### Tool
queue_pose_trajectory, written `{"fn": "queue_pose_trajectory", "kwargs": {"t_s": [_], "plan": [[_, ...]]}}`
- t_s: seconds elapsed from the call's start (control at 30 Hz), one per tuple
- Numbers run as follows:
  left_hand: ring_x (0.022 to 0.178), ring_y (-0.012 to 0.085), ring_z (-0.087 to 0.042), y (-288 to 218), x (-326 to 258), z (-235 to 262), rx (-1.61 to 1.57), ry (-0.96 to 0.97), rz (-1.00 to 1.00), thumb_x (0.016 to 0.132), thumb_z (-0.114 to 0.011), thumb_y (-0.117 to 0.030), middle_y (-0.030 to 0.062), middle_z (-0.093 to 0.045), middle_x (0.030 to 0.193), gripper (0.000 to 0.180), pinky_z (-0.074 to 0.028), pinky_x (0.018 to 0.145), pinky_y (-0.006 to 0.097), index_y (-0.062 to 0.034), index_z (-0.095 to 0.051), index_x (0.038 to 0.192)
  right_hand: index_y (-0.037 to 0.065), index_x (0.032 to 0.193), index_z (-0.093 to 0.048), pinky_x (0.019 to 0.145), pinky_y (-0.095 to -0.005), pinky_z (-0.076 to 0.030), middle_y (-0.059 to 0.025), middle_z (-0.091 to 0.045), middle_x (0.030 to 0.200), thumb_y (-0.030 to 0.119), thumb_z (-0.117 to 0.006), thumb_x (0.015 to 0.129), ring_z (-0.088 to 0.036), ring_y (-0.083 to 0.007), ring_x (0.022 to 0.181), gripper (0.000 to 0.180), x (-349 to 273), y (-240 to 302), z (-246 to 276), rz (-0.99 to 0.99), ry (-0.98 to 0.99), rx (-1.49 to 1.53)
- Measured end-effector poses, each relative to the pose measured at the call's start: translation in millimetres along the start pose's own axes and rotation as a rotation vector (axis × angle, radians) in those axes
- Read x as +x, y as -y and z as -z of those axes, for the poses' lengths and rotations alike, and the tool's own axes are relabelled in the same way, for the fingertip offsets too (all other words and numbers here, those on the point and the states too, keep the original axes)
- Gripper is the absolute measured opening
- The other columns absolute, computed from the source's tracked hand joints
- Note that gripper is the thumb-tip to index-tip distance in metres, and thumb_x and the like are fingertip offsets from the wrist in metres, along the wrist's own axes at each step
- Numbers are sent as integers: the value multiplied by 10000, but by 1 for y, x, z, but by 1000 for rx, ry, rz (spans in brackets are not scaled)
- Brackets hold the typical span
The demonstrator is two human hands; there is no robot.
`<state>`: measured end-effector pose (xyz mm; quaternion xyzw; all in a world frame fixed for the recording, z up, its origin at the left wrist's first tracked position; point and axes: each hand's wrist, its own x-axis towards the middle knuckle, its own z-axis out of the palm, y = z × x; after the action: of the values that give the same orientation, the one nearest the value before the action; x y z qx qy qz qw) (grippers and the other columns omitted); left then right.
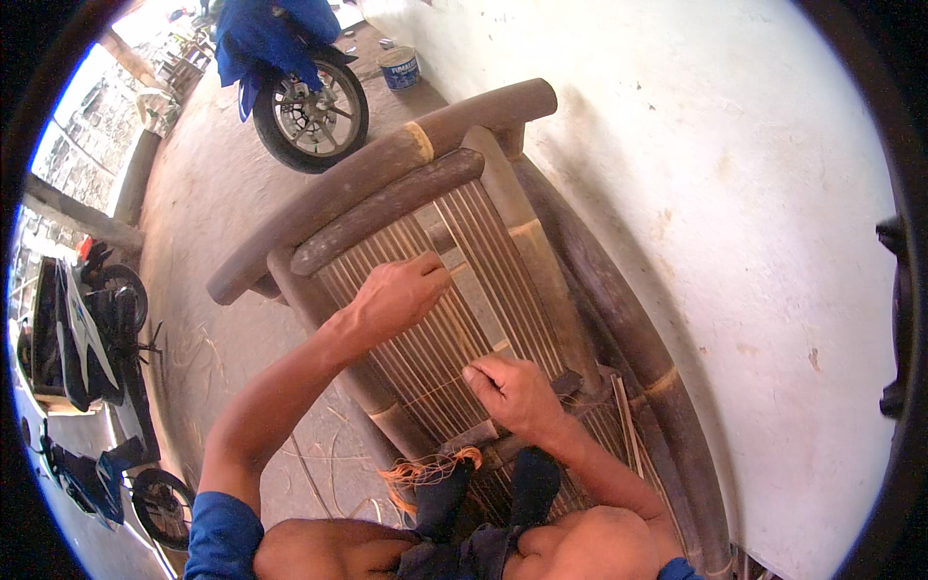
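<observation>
A bamboo chair or bench (pixel 416 145) with a frame of thick dark poles lies in front of me. Thin bamboo slats (pixel 387 253) fill its panel, with an open gap between two groups of them. My left hand (pixel 408 290) is closed over the slats at the gap's left edge; what its fingers hold is hidden. Lower and to the right, my right hand (pixel 517 394) is closed near the gap's lower end, its grip contents not visible. A thin orange line crosses the slats toward it. Tangled orange string (pixel 435 469) lies by my feet.
A white wall (pixel 773 242) rises close on the right. Beyond the chair stand a motorbike wheel under a blue cover (pixel 309 111) and a bucket (pixel 399 70). Further motorbikes (pixel 97 329) are at the left. Loose strips lie on the floor (pixel 208 387).
</observation>
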<state>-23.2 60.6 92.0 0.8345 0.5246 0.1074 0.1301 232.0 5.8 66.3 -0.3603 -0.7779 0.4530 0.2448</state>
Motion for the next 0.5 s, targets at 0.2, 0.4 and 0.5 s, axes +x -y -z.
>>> {"fn": "queue_pose_trajectory", "kwargs": {"t_s": [0.2,0.4,0.5], "plan": [[948,344,-604,-30,-29,19,-259,-185,-109,849,-715,-101,130,-575,974,148,-520,823,461,-25,-593,883,-24,1072,-706,752,-448,-552,-225,-707,941,260,-622,1045,-709,-409,874,298,14,-22,9,15,-137,-117],[946,339,-573,-112,-56,0,-402,-80,-434,825,-734,-188,117,-567,965,198,-468,885,495,-73,-577,862,0,1149,-701,758,-318,-573,-99,-736,908,458,-579,1080,-723,-189,835,478,55,-46,12,-359,64,515],[917,324,-551,-153,-67,-5,-561,17,-590,821,-718,-202,104,-535,916,201,-459,872,465,-84,-557,845,-10,1183,-686,752,-323,-583,-82,-718,865,445,-579,1080,-708,-180,784,478,74,-48,-3,-578,79,869]]}}
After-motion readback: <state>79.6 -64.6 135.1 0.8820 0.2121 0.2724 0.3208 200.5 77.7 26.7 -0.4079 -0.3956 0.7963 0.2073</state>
